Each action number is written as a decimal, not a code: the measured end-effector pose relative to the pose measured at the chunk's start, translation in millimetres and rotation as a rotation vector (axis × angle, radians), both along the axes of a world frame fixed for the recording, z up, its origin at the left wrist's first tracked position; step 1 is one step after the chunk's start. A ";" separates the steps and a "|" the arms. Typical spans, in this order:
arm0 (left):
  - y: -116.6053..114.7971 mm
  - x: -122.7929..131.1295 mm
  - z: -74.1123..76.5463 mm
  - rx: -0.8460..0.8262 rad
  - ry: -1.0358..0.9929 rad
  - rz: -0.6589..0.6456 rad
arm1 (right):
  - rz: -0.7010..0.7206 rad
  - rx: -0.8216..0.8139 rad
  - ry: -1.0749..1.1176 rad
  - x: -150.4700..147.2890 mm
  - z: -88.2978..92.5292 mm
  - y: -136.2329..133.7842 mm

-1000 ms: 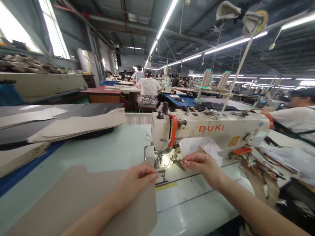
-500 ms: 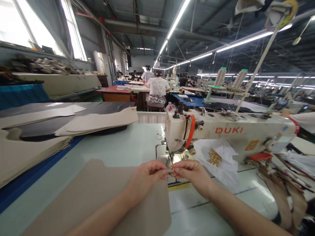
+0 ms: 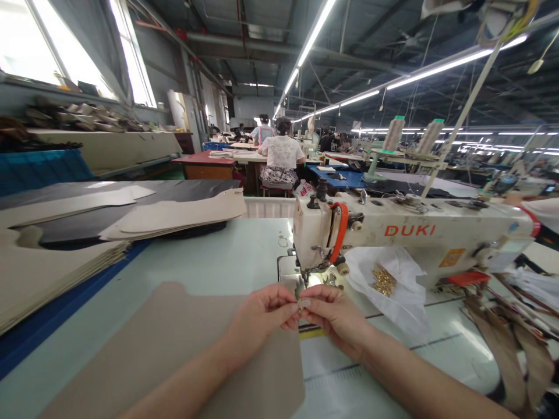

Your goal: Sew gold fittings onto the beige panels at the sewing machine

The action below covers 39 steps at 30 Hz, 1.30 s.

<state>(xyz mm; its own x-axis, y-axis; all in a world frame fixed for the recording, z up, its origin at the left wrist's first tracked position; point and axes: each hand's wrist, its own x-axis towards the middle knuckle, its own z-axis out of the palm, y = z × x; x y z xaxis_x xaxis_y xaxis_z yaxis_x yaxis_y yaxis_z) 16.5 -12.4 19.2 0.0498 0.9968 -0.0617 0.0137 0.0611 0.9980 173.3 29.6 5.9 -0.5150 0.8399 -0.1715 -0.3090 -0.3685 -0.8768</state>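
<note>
My left hand [image 3: 273, 308] and my right hand [image 3: 329, 311] meet in front of the sewing machine needle area. Both are closed in a pinch on a small pale tab [image 3: 304, 303], with a tiny metallic bit at its left end that is too small to name. Beneath my left hand and forearm lies a large flat taupe panel [image 3: 183, 326]. Just behind my fingers stands the white sewing machine [image 3: 367, 230], its lamp lit near the needle. To the right, a white plastic bag [image 3: 404, 291] lies spread with small gold metal pieces [image 3: 384, 281] on it.
Stacked beige cut panels [image 3: 56, 270] and more panels [image 3: 183, 214] lie on the left. Brown straps [image 3: 502, 343] are heaped at the right edge. Thread cones [image 3: 394, 135] stand behind the machine. A person [image 3: 282, 154] sits farther ahead, back turned.
My right fingertips have shifted slightly left and turned, so the pale tab now shows against the right thumb. My left hand has barely moved. The view has shifted a little.
</note>
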 end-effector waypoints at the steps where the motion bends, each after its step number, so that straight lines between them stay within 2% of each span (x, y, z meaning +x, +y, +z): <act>1: -0.2 -0.3 -0.5 -0.004 0.002 0.004 | -0.004 0.013 -0.026 -1.6 -0.3 0.0; 8: -0.5 -3.8 1.4 -0.008 0.011 0.047 | 0.047 0.261 -0.246 7.2 10.5 4.0; 12: 0.0 -3.5 1.2 -0.021 0.029 0.057 | 0.081 0.268 -0.255 5.4 11.1 5.1; 18: 2.1 -7.0 -0.8 -0.155 -0.123 0.100 | 0.039 0.234 -0.187 -7.2 -6.6 10.6; 23: 0.5 -6.0 1.7 -0.217 -0.189 0.019 | 0.027 0.224 -0.164 -6.5 -11.1 10.1; 31: 2.7 -6.7 0.6 -0.121 0.027 -0.025 | 0.040 0.341 -0.172 -6.3 -14.8 5.1; 34: 2.3 -6.6 -3.2 -0.047 0.120 -0.002 | 0.013 0.482 -0.203 -4.5 -11.0 -2.0; 39: -1.6 -7.5 -5.8 0.077 0.377 0.089 | -0.020 0.777 -0.410 -1.9 -5.6 -9.3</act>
<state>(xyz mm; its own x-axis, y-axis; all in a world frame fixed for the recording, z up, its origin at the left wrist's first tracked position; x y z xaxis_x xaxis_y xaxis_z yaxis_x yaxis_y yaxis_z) 9.0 -14.0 13.4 -0.0487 0.9987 0.0156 0.3786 0.0040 0.9256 171.5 20.2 0.3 -0.5219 0.8041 0.2846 0.0853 0.3812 -0.9206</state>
